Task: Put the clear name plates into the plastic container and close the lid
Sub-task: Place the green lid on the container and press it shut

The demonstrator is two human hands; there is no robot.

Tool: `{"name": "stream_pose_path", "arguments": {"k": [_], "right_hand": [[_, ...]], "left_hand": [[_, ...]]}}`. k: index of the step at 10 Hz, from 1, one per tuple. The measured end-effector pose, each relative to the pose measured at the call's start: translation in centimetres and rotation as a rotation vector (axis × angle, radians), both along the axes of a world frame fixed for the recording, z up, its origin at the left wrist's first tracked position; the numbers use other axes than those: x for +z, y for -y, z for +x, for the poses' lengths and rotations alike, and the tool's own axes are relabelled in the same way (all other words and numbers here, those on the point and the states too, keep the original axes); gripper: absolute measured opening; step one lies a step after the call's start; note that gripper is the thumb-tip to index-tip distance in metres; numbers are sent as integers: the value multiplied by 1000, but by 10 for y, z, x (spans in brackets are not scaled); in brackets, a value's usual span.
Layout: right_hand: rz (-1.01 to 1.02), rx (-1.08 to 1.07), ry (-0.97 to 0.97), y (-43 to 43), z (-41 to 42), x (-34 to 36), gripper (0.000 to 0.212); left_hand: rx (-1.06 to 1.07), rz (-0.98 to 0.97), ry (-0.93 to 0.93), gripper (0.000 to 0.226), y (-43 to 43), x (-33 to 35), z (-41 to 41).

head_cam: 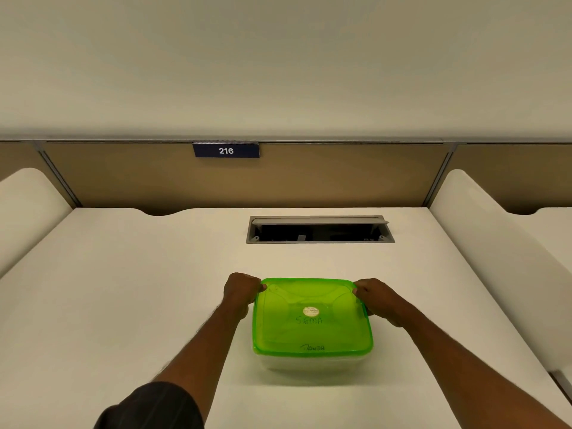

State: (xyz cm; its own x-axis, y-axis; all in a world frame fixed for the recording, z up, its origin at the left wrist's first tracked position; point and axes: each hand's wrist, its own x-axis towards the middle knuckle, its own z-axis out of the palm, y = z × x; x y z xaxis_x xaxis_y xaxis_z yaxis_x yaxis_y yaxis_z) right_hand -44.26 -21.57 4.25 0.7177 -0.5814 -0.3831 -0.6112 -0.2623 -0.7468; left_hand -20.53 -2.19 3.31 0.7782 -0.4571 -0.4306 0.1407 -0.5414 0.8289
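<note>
A square plastic container (pixel 312 365) with clear walls stands on the white desk (pixel 123 289), near its front middle. A translucent green lid (pixel 311 317) with handwriting and a round sticker lies flat on top of it. My left hand (pixel 243 289) grips the lid's far left corner, fingers curled over the rim. My right hand (pixel 379 297) grips the far right corner and right edge in the same way. No clear name plates show; the container's inside is hidden by the lid.
An open grey cable hatch (pixel 320 229) is set into the desk behind the container. A tan partition with a blue "216" sign (pixel 226 150) closes off the back. White side dividers (pixel 483 230) flank the desk on both sides.
</note>
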Motion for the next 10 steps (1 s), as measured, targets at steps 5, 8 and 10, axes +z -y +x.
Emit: {"name": "stream_pose_path", "arguments": {"k": [5,8,10], "right_hand": [[122,-106,107,1,-5,-17,28],[231,-197,15,-11,-5,-18,27],[65,-217,132,-15,-5,-26,32]], "left_hand": [[67,44,-421,21,-18,5,-18],[133,-4,-157,32,-16,-7,-30],[-51,193,-196,74,-24,-7,-46]]}}
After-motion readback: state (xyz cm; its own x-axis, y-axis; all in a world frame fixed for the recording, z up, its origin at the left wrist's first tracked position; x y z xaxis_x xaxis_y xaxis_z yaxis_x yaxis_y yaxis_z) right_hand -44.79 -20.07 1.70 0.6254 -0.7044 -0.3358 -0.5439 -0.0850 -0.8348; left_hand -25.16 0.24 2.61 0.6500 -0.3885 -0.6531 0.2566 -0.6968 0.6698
